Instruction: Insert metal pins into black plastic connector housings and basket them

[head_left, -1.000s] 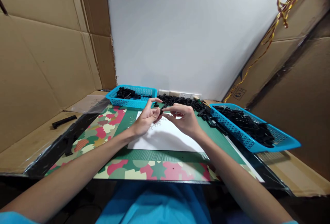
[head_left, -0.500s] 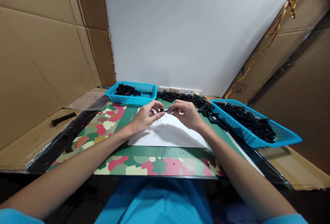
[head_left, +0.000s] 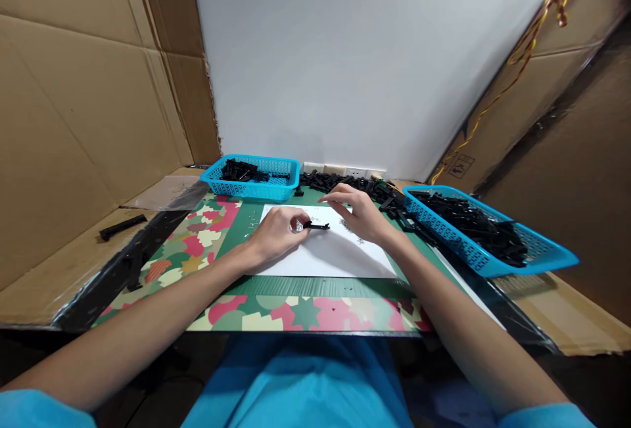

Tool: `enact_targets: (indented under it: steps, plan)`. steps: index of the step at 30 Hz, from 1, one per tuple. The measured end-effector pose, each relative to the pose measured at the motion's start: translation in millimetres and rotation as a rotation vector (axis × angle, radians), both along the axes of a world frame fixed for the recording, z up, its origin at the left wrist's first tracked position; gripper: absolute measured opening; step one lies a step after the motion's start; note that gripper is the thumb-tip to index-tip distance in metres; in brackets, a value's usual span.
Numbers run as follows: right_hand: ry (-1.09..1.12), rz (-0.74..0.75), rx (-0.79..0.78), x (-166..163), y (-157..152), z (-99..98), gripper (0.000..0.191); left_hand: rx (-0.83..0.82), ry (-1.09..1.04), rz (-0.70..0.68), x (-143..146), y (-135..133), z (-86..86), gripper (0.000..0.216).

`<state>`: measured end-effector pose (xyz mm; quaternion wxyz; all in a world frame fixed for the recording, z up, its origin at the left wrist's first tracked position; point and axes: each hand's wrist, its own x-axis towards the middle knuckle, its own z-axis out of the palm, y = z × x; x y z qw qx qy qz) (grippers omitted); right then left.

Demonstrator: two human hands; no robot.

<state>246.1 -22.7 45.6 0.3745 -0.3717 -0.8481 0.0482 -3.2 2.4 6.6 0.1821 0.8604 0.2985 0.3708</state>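
My left hand [head_left: 279,232] rests on a white paper sheet [head_left: 325,257] and pinches one end of a small black plastic part [head_left: 316,225] that lies low over the sheet. My right hand [head_left: 359,212] hovers just right of that part with its fingers spread, holding nothing I can see. Tiny silvery bits [head_left: 352,231] lie scattered on the paper under and beside the right hand.
A blue basket [head_left: 254,178] with some black parts stands at the back left; a fuller blue basket [head_left: 490,234] sits at the right. Loose black parts [head_left: 350,188] are heaped along the back wall. A camouflage-patterned mat [head_left: 207,237] covers the table. Cardboard walls flank both sides.
Both hands held the black part together above the sheet. Now the right hand has let go and drawn off to the right, while the left hand has lowered the part toward the paper.
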Motion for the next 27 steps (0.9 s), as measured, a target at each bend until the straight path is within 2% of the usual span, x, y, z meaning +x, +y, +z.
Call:
enact_targets:
  steps: [3, 5, 8, 11, 14, 18, 22, 27]
  plan:
    - [-0.08, 0.007, 0.077, -6.8, -0.7, -6.9, 0.027, -0.015, 0.041, -0.019, 0.9, -1.6, -2.9, 0.006]
    - [-0.046, 0.004, 0.075, -13.3, -1.5, -11.1, 0.023, -0.022, 0.044, -0.021, 1.4, -2.2, -4.6, 0.005]
    - [0.121, -0.026, 0.008, -24.2, -1.5, -16.2, 0.017, -0.032, 0.03, -0.021, 2.3, -1.9, -7.4, 0.005]
    - [0.288, -0.034, -0.139, -32.6, -0.6, -20.5, 0.014, -0.031, 0.027, -0.016, 2.7, -1.5, -9.0, 0.006]
    - [0.328, -0.034, -0.254, -35.2, 1.4, -24.3, 0.019, -0.007, 0.046, -0.014, 2.6, -2.3, -8.6, 0.003]
    - [0.338, -0.021, -0.322, -32.0, 5.6, -29.6, 0.032, 0.016, 0.053, -0.004, 2.8, -3.7, -8.0, 0.005]
    - [0.357, -0.002, -0.36, -28.5, 9.5, -34.3, 0.042, 0.011, 0.041, -0.01, 3.6, -3.1, -9.2, 0.008]
    - [0.386, 0.002, -0.359, -28.8, 10.1, -36.3, 0.042, -0.003, 0.033, -0.019, 3.9, -2.7, -9.3, 0.011]
